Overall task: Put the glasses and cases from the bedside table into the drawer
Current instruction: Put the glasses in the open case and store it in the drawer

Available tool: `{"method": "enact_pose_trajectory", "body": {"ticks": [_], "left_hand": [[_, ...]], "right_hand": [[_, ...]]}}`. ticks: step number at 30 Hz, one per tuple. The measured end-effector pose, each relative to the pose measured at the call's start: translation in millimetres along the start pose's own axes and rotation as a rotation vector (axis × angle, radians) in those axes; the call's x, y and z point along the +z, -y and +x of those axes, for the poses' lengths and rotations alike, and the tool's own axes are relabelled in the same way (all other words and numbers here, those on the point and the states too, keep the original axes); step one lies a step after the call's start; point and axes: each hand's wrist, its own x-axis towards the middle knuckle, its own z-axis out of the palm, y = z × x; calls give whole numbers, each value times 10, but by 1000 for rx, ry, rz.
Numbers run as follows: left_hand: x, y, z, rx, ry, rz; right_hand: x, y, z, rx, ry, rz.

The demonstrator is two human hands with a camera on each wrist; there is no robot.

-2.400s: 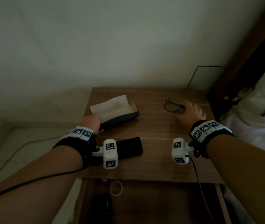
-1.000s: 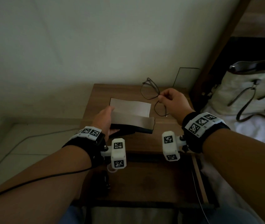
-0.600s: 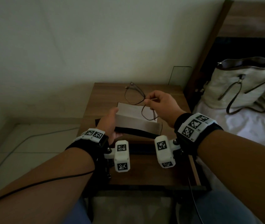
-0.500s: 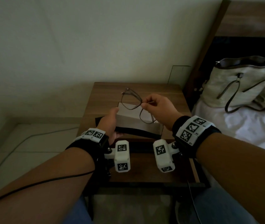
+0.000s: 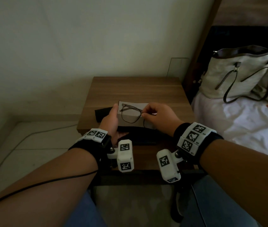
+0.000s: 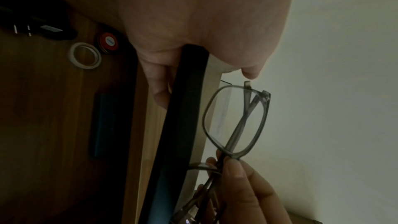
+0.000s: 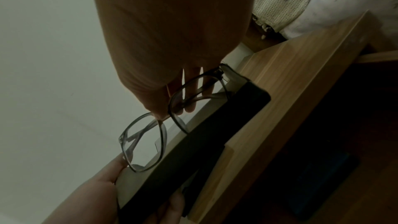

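Note:
My left hand grips the left end of an open glasses case, black outside with a pale lining, above the front of the bedside table. My right hand pinches the bridge of grey-framed glasses, folded, and holds them just over the lining. In the left wrist view the glasses hang beside the case's black edge. The right wrist view shows the glasses partly behind the case wall. A second black case lies on the table's left side.
The drawer stands open below the table front and holds a tape ring, a red round tin, a blue box and a black item. A pale handbag sits on the bed at right.
My right hand lifted the glasses off the table and brought them down over the open case. My left hand raised that case and drew it toward the table's front.

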Motion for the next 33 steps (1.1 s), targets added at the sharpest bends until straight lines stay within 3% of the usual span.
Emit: {"method": "enact_pose_trajectory", "body": {"ticks": [12, 24, 29, 33], "left_hand": [[-3, 141, -142, 3, 28, 45], [21, 164, -172, 7, 27, 26], [21, 139, -175, 25, 14, -34], [-10, 95, -178, 38, -32, -88]], "right_hand": [[85, -84, -234, 4, 78, -66], [110, -61, -298, -26, 24, -161], [83, -61, -288, -59, -165, -223], [48, -82, -299, 103, -379, 23]]}}
